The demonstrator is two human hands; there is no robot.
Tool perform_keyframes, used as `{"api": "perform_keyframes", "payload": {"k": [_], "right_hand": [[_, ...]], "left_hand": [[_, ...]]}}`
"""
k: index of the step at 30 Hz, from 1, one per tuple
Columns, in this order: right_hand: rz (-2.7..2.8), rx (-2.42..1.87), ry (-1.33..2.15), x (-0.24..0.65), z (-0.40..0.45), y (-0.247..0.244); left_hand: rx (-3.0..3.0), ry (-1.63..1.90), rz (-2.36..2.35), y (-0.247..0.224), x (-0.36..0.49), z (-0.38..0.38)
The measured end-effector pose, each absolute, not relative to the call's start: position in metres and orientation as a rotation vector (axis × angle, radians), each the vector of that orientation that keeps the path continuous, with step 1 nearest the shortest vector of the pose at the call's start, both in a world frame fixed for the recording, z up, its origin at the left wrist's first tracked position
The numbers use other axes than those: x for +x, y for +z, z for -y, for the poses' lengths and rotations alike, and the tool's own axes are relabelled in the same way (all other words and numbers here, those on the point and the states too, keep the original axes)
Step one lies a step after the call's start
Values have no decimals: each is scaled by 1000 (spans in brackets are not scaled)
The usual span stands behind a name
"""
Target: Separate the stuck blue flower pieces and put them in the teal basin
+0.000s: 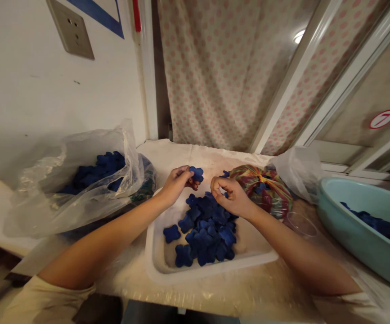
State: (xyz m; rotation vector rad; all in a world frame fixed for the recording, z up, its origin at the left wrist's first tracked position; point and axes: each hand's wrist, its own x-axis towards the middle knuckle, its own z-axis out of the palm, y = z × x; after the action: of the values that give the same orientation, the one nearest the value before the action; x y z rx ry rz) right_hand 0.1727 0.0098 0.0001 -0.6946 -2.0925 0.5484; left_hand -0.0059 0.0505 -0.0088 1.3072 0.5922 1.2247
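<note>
Above a white tray (211,272), my left hand (180,181) pinches a blue flower-shaped piece (196,174) between thumb and fingers. My right hand (230,194) is just to its right, apart from that piece, with thumb and index finger brought together. Whatever may be between those fingertips is too small to make out. Many flat blue flower-shaped pieces (204,231) lie heaped in the tray below both hands. Two of them (172,233) rest toward the tray's left side, near the edge of the heap.
A clear plastic bag (80,198) of blue pieces stands at the left. Behind my right hand are a tied red, green and yellow bag (269,191) and a clear round lid (302,224). A turquoise basin (353,225) with blue pieces is at the right.
</note>
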Motion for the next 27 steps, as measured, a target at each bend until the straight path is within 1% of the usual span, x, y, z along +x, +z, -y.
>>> {"api": "perform_keyframes", "payload": {"k": [3, 6, 15, 20, 27], "right_hand": [[2116, -794, 358, 168, -6, 3], [2143, -872, 198, 168, -8, 2], [2126, -710, -17, 174, -14, -3], [2124, -688, -47, 173, -11, 0], [2149, -769, -12, 174, -10, 1]], "left_hand": [[1264, 1234, -611, -10, -6, -51], [1293, 1162, -560, -9, -6, -50], [1356, 950, -403, -9, -7, -47], [1303, 937, -381, -10, -7, -48], [1484, 898, -444, -9, -8, -43]]}}
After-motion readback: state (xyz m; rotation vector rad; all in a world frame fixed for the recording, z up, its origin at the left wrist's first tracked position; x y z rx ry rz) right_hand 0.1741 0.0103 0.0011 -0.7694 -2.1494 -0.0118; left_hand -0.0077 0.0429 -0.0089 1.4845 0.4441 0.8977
